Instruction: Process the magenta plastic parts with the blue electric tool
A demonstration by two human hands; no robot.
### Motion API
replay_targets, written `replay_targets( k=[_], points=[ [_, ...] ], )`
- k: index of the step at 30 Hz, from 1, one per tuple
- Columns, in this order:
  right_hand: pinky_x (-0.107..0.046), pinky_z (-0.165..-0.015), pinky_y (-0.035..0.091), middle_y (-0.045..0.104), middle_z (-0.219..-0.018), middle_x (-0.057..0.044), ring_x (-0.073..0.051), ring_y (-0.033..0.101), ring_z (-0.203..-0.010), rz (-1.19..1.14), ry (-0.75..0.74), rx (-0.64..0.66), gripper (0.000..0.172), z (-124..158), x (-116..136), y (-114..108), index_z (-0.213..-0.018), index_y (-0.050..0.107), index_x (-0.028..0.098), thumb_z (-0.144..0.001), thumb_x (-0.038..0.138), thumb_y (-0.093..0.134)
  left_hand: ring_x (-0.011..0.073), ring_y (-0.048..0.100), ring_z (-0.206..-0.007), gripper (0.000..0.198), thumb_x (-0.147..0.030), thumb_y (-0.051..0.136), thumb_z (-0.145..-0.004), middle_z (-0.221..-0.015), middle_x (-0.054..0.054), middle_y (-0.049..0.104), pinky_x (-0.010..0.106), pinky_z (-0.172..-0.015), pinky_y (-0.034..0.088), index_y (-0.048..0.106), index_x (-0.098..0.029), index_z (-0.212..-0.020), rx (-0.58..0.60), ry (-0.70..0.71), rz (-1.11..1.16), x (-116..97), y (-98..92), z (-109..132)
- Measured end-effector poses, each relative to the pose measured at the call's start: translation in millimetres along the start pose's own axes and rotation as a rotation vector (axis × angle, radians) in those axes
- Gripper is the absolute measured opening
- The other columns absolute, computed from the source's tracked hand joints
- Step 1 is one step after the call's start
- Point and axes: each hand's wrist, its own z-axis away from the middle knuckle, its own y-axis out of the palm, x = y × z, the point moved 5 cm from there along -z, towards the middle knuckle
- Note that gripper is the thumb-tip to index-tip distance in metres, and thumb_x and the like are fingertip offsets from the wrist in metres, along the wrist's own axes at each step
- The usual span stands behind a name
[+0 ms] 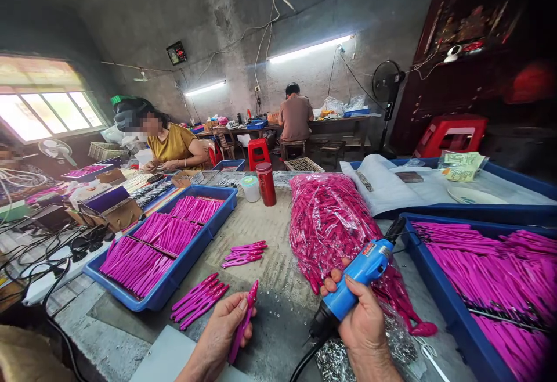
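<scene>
My left hand (224,327) pinches a long magenta plastic piece (243,327) with a darker pink pointed end, held upright between thumb and fingers. My right hand (359,312) is wrapped round a blue electric screwdriver (354,286), its black nose angled down to the left. The screwdriver's tip is hard to make out. Between my hands, tiny rings (274,306) lie scattered on the tabletop. Just left of my left hand rests a small pile of similar magenta pieces (198,301), with another pile (243,252) behind it. Beneath my right hand is a clear bag of small metal parts (342,364).
A blue tray (163,289) of magenta pieces sits left; another blue tray (439,301) stands right. A bulging plastic bag (331,213) of pink parts lies ahead, near a red canister (266,184) and white tub (250,189). Two people (174,144) (296,115) sit farther back.
</scene>
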Motion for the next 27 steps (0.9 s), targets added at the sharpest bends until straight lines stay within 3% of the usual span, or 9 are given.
replay_targets(
  k=[6, 18, 27],
  points=[
    [-0.027, -0.045, 0.042, 0.05, -0.063, 0.002, -0.021, 0.054, -0.058, 0.016, -0.002, 0.009, 0.062, 1.3, 2.0, 2.9, -0.102, 0.049, 0.022, -0.046, 0.031, 0.073, 0.0022, 0.044, -0.041, 0.054, -0.057, 0.072, -0.052, -0.067, -0.003, 0.055, 0.015, -0.037, 0.029, 0.058, -0.014, -0.081, -0.003, 0.008, -0.028, 0.7, 0.7, -0.4],
    [-0.029, -0.044, 0.042, 0.051, -0.063, 0.002, -0.02, 0.054, -0.056, 0.041, -0.042, 0.038, 0.053, -0.2, 1.9, 2.1, -0.098, 0.05, 0.022, -0.05, 0.032, 0.071, 0.0031, 0.043, -0.041, 0.048, -0.054, 0.069, -0.054, -0.065, -0.004, 0.053, 0.016, -0.037, 0.027, 0.058, -0.015, -0.079, -0.028, 0.058, -0.187, -1.1, -0.2, -1.9],
    [-0.027, -0.045, 0.042, 0.052, -0.065, 0.002, -0.015, 0.049, -0.051, 0.021, -0.023, -0.011, 0.054, 0.9, 1.3, -0.3, -0.096, 0.051, 0.022, -0.047, 0.031, 0.073, 0.0043, 0.034, -0.038, 0.042, -0.058, 0.059, -0.061, -0.05, -0.009, 0.038, 0.018, -0.036, 0.022, 0.05, -0.018, -0.068, -0.042, 0.128, -0.39, -5.5, 2.8, 0.0]
  ],
)
